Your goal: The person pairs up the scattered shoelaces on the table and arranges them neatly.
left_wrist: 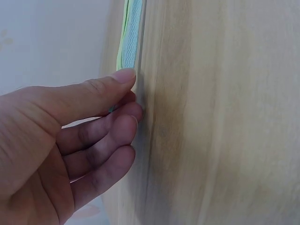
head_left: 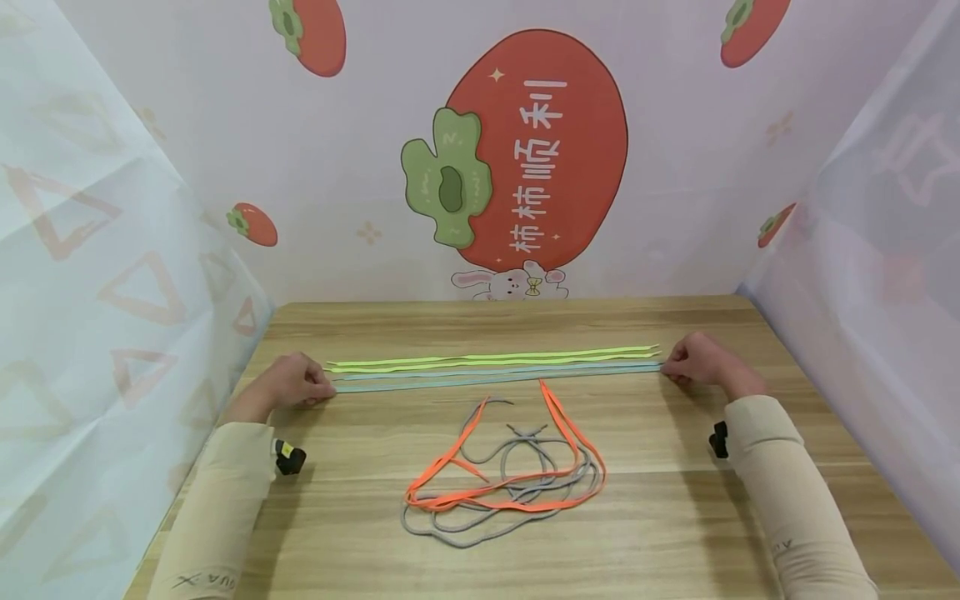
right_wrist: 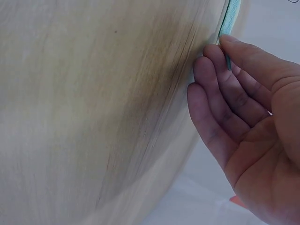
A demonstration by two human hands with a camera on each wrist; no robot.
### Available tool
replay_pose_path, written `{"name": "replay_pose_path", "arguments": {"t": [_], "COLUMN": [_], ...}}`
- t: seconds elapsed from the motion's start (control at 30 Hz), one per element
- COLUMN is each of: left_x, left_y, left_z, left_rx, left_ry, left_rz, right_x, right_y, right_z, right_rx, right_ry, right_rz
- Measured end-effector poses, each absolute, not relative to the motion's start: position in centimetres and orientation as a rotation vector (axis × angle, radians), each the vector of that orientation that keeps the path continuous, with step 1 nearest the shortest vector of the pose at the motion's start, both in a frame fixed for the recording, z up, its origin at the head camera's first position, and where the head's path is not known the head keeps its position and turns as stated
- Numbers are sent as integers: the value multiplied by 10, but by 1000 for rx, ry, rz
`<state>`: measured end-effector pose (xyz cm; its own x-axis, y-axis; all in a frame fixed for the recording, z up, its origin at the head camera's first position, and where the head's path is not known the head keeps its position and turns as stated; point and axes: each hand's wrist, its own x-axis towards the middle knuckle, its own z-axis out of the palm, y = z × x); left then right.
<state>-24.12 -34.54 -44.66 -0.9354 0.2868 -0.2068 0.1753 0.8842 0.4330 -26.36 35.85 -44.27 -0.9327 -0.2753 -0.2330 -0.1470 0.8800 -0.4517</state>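
A light blue shoelace (head_left: 450,382) stretches nearly straight across the table. My left hand (head_left: 300,380) pinches its left end between thumb and forefinger; the left wrist view shows the flat woven blue lace (left_wrist: 132,37) running out from under the thumb. At the other end my right hand (head_left: 701,362) pinches the lace, and its narrow tip (right_wrist: 228,62) pokes out past the thumb in the right wrist view. Just behind the blue strands lies a yellow-green shoelace (head_left: 465,360), laid out in straight strands alongside.
Nearer the front, an orange shoelace (head_left: 551,398) lies loosely looped over a tangled grey shoelace (head_left: 461,545). The wooden table (head_left: 345,517) is bounded by a printed back wall (head_left: 360,150) and by white side sheets at left (head_left: 97,350) and right (head_left: 892,275).
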Motion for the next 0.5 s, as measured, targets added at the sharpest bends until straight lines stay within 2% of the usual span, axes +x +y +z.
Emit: {"name": "replay_pose_path", "arguments": {"t": [0.5], "left_x": [-243], "left_y": [-336], "left_z": [-450], "left_rx": [294], "left_ry": [2778], "left_rz": [560], "right_x": [-262], "right_y": [353], "right_z": [-441], "right_rx": [-231], "right_ry": [2730], "right_rz": [-634]}}
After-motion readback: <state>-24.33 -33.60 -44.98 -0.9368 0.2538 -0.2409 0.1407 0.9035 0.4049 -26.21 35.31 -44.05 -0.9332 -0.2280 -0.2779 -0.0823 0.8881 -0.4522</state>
